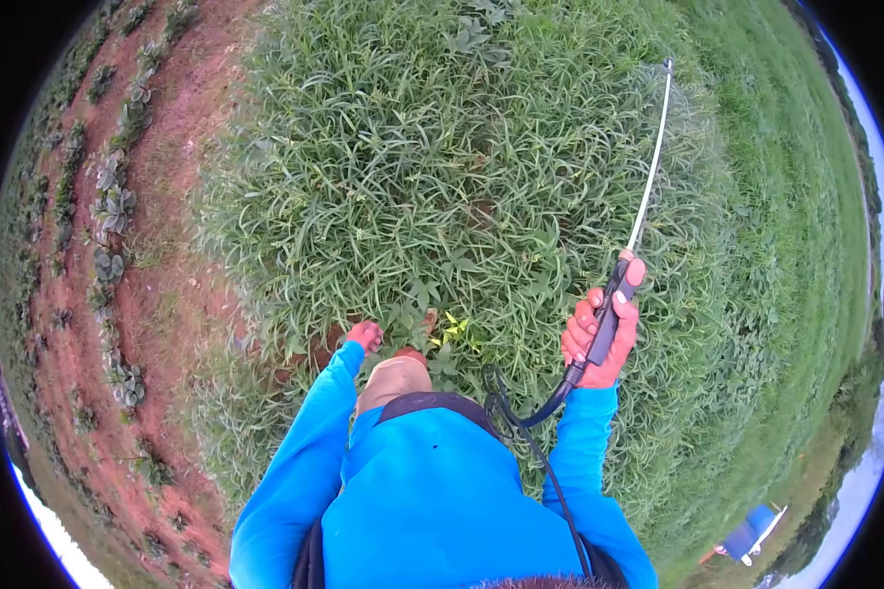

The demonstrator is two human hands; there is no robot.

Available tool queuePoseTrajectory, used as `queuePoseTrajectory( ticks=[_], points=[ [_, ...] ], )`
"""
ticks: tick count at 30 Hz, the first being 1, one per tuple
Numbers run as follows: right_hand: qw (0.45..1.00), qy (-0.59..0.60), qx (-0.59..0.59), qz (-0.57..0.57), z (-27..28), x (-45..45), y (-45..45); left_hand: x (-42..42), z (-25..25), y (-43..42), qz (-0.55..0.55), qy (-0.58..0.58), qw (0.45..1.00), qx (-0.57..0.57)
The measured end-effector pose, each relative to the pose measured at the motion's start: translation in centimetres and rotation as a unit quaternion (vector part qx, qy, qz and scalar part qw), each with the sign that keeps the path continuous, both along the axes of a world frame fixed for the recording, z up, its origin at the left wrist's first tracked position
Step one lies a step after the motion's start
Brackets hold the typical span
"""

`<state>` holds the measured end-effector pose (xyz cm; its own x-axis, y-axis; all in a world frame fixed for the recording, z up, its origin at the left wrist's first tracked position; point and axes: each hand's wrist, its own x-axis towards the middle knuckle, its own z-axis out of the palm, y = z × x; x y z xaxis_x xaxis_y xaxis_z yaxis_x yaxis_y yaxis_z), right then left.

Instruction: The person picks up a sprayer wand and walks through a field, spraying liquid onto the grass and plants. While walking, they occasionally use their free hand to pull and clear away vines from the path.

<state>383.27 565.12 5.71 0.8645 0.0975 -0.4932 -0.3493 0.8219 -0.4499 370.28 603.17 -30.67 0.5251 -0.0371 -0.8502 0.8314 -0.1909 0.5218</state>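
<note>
My right hand [602, 337] is wrapped round the dark handle of a sprayer wand [652, 172], with the thumb on top near the trigger end. The wand's thin pale tube points forward and slightly right, its nozzle [669, 65] over the tall grass. From the handle a black hose [532, 420] loops back past my right forearm. My left hand [366, 337] hangs low beside my leg, fingers curled in, and nothing shows in it. Leafy weeds and a yellowish plant [452, 329] grow close to my feet, which the growth partly hides.
Dense tall grass [413, 177] spreads in front and to the right. On the left, bare reddish soil [182, 147] runs between rows of broad-leaved plants [114, 208]. A blue object [751, 533] stands behind on the right, too small to identify.
</note>
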Motion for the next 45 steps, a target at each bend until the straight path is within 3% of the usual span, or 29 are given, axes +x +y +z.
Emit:
queuePoseTrajectory(
  ticks=[7, 17, 24, 29, 33, 36, 45],
  points=[
    [0.978, 0.020, 0.163, 0.126, -0.2, 4.8, 2.8, 3.8, -0.4, 1.8, 0.023, 0.011, 1.000, -0.009],
    [0.941, 0.061, 0.221, 0.247, 0.0, 8.1, 7.6, 4.7, -1.3, 3.1, 0.030, 0.034, 0.999, -0.011],
    [0.878, 0.046, 0.325, 0.349, 0.7, 11.6, 11.3, 6.9, -1.2, 3.3, 0.060, 0.049, 0.997, -0.021],
    [0.876, 0.028, 0.309, 0.368, 0.7, 14.7, 13.0, 8.3, -0.3, 3.0, 0.085, 0.041, 0.995, -0.026],
    [0.916, 0.034, 0.218, 0.336, 1.5, 15.7, 13.3, 8.8, -0.8, 3.0, 0.086, 0.008, 0.995, -0.042],
    [0.952, 0.041, 0.122, 0.278, 1.5, 15.6, 12.6, 9.1, -0.9, 2.8, 0.078, 0.030, 0.996, -0.033],
    [0.994, 0.028, 0.006, 0.102, 2.1, 15.0, 9.9, 9.1, -0.6, 2.8, 0.022, 0.069, 0.997, 0.004]
  ],
)
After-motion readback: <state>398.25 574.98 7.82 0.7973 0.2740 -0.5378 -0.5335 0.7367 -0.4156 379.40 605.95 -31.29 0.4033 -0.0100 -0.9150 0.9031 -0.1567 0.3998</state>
